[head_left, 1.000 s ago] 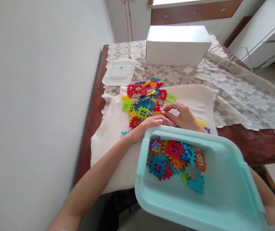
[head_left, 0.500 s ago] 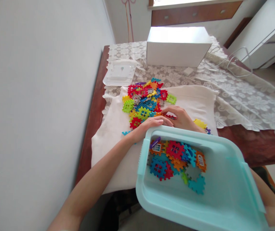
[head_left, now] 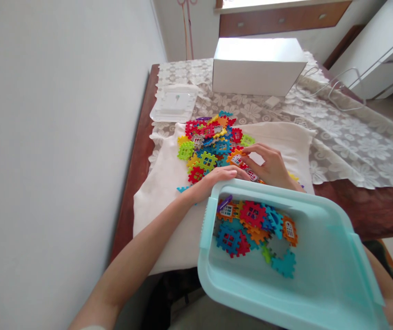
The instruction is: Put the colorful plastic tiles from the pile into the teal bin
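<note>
My right hand [head_left: 270, 166] is over the right side of a heap of plastic building pieces, its thumb and fingertips closed on an orange window piece [head_left: 235, 158]. Just below, my left hand [head_left: 225, 174] stretches its fingers flat beside the heap; the bin's rim hides its lower side. A red window piece [head_left: 251, 174] shows between the two hands. In the heap are a lime-green window piece [head_left: 207, 161], a red one [head_left: 196, 174] and a blue one [head_left: 223, 147]. A light teal bin [head_left: 323, 275] stands in front, with several pieces in it.
A white cloth [head_left: 162, 220] lies under the heap, over a lace tablecloth [head_left: 347, 137] on a dark wooden table [head_left: 354, 206]. Farther back are a white box [head_left: 256, 75] and a clear white tray [head_left: 175, 104]. A wall [head_left: 62, 114] borders the left.
My right hand has lifted slightly, and its thumb and fingers have come onto the orange window piece. The left hand keeps its place. The whole view has shifted a little.
</note>
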A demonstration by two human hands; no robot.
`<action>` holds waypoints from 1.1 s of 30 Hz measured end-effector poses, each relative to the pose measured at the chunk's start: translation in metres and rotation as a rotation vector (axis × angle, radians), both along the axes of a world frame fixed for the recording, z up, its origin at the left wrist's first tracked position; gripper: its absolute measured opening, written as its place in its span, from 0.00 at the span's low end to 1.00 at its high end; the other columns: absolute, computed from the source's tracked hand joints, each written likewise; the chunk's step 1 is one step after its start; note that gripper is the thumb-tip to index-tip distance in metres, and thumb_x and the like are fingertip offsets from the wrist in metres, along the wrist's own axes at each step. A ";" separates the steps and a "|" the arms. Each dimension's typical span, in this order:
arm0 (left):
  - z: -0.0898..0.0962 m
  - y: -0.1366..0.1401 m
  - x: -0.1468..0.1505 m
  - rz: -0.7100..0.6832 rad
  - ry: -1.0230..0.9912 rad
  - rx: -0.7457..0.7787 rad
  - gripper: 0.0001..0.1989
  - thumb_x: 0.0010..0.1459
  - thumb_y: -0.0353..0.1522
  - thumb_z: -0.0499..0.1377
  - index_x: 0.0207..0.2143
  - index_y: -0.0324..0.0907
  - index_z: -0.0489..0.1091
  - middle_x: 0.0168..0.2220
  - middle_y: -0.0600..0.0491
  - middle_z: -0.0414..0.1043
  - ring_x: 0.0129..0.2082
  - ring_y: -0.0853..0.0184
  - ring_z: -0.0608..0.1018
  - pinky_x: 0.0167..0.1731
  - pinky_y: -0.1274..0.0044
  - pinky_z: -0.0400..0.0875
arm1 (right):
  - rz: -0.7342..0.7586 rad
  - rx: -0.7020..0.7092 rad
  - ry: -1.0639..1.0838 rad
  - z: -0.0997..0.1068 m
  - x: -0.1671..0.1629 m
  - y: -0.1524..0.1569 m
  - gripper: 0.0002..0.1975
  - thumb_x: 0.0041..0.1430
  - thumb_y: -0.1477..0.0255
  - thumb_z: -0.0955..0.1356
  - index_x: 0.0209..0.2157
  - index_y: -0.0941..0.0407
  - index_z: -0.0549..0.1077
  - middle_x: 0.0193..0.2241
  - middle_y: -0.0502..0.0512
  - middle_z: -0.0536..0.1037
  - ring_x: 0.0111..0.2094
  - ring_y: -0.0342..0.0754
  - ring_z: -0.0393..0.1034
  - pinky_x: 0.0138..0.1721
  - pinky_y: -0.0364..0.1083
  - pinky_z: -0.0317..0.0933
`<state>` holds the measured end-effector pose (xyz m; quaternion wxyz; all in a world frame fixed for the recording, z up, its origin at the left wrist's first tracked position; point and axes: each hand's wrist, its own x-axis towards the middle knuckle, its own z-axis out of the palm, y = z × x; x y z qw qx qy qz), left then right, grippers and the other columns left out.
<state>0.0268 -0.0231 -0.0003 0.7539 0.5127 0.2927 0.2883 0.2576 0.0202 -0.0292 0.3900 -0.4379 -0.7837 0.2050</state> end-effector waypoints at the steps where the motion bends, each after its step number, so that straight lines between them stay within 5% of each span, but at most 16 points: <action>1: 0.000 0.000 0.000 -0.002 -0.001 -0.004 0.25 0.61 0.50 0.61 0.45 0.39 0.81 0.52 0.43 0.81 0.48 0.54 0.79 0.49 0.70 0.71 | -0.011 0.001 0.002 0.001 0.001 0.000 0.06 0.68 0.64 0.70 0.42 0.49 0.80 0.39 0.55 0.84 0.41 0.56 0.79 0.39 0.53 0.74; 9: 0.000 -0.002 0.001 0.004 -0.012 -0.037 0.26 0.60 0.51 0.61 0.46 0.39 0.81 0.47 0.44 0.82 0.45 0.55 0.79 0.46 0.70 0.71 | -0.110 0.056 0.117 0.005 0.008 0.002 0.03 0.66 0.66 0.72 0.38 0.49 0.75 0.36 0.53 0.81 0.39 0.55 0.77 0.46 0.56 0.73; 17: -0.001 -0.002 0.003 0.017 -0.034 -0.055 0.25 0.59 0.51 0.61 0.44 0.40 0.81 0.48 0.43 0.82 0.45 0.55 0.79 0.47 0.70 0.71 | -0.115 -0.090 0.584 -0.005 0.011 0.011 0.10 0.65 0.58 0.74 0.40 0.48 0.75 0.35 0.50 0.76 0.35 0.49 0.74 0.38 0.50 0.74; 23: -0.004 -0.002 0.002 0.007 -0.038 -0.061 0.25 0.59 0.51 0.61 0.45 0.39 0.80 0.47 0.43 0.82 0.44 0.55 0.80 0.46 0.70 0.71 | -0.196 0.031 0.394 0.004 0.010 0.006 0.11 0.64 0.57 0.75 0.38 0.49 0.75 0.36 0.53 0.78 0.39 0.53 0.76 0.45 0.54 0.75; 29: -0.002 -0.002 0.003 0.002 -0.053 -0.069 0.25 0.59 0.50 0.62 0.45 0.39 0.80 0.50 0.43 0.82 0.44 0.57 0.80 0.47 0.70 0.71 | -0.006 -0.320 0.538 0.005 0.005 0.002 0.13 0.60 0.56 0.77 0.38 0.49 0.77 0.32 0.50 0.79 0.33 0.49 0.76 0.36 0.50 0.75; 33: 0.000 -0.003 0.004 0.016 -0.051 -0.068 0.25 0.59 0.50 0.62 0.45 0.39 0.81 0.52 0.43 0.81 0.44 0.56 0.79 0.48 0.70 0.71 | -0.006 -0.361 0.610 0.004 0.005 0.002 0.14 0.60 0.55 0.77 0.38 0.49 0.78 0.34 0.50 0.80 0.35 0.50 0.77 0.39 0.50 0.77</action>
